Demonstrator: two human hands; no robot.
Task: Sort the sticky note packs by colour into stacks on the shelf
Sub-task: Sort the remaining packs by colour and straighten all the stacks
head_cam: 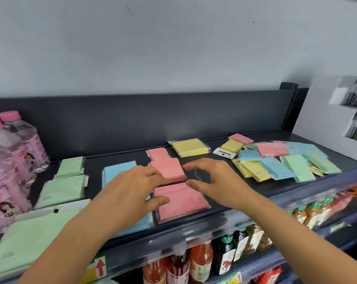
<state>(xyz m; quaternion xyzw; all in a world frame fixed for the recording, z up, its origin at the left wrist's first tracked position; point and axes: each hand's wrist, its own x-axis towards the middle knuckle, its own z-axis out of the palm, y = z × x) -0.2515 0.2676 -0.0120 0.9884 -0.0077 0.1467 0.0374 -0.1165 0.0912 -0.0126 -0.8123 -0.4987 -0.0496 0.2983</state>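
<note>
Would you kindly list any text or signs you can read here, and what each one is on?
"H SODA": partial word on the front pink bottle's label.
Red up-arrow, no words: tag on the shelf edge.
White header card by the yellow packs: print too blurred.
Lower-shelf sauce bottles: labels unreadable.

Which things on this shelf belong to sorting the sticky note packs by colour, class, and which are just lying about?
Part of the job:
- green paper pack stacks
- blue paper pack stack
- pink paper pack stacks
- yellow paper pack stack
- mixed unsorted pile of packs
- left hand, right hand

Just lying about:
- pink-capped clear plastic bottles
- white cardboard box
- sauce bottles below
</note>
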